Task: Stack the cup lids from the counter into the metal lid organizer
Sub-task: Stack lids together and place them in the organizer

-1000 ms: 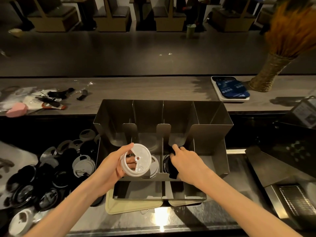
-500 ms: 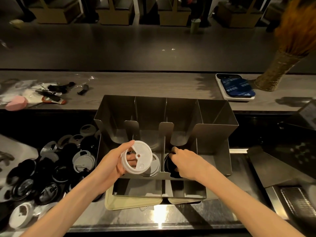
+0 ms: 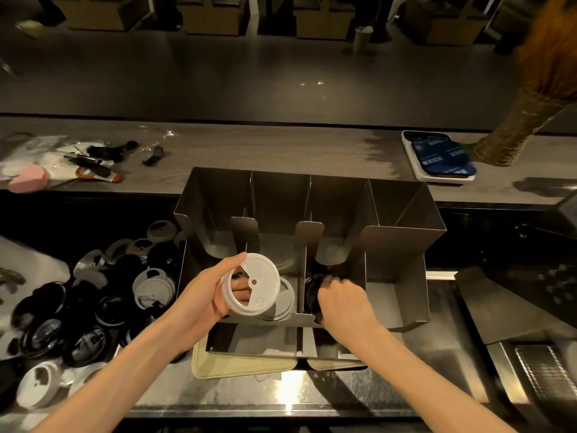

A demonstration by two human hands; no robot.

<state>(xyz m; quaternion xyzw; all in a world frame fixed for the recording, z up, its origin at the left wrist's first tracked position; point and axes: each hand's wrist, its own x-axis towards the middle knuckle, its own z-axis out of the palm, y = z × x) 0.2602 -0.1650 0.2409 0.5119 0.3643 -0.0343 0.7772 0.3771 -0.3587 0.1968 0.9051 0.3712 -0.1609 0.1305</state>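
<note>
Looking down through the head view, a white lid is held up on edge by the left hand, the thumb along its upper rim and the fingers curled behind it, just in front of the middle compartment of the metal organizer. A few pale lids are already stood in that compartment, directly behind the held one. The right hand is reached into the next compartment to the right, where its curled fingers are pressed against a black lid; whether that lid is actually gripped or only steadied cannot be told, as the fingertips are hidden in shadow. A large loose pile of black and white lids is left on the surface to the left of the organizer, so the task is judged far from done.

Several risks can be judged from here. The white lid is held by its rim alone, so it could be dropped if the thumb slips, or caught on the divider's upright tab if it is carried in tilted. It could also be set crooked against the pale lids, leaving the row leaning. On the right, the black lid could be toppled forward out of the open front if the hand is withdrawn carelessly, since nothing else is seen holding it upright.
</note>
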